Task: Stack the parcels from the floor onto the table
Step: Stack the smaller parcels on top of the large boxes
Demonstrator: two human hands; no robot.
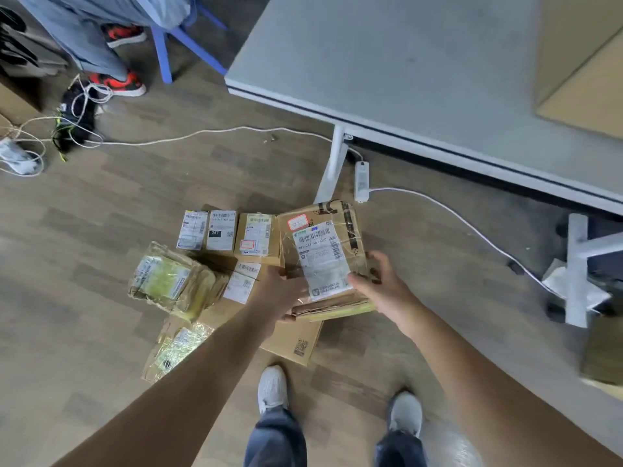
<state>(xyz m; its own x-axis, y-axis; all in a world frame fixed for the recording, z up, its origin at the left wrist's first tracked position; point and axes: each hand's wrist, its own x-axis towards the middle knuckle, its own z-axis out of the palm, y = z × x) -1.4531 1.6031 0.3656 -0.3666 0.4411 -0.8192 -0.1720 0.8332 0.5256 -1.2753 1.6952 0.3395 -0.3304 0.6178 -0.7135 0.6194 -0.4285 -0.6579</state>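
Both my hands hold a flat brown cardboard parcel [323, 251] with a white shipping label, lifted above the floor pile. My left hand [281, 291] grips its near left edge from below, and my right hand [381, 284] grips its right side with the thumb on the label. Several more parcels lie on the wooden floor: two small labelled boxes [207, 232], another small box [258, 239], a taped yellowish packet [165, 276], a second packet [175, 348] and a large flat box [290, 342] under my left arm. The grey table [421, 62] stands at the upper right.
A big cardboard box [580, 62] sits on the table's right part. A white power strip [361, 180] and cable lie by the table leg [332, 166]. A seated person's legs and red shoes [118, 79], a blue chair and tangled cables are at upper left. My feet are below.
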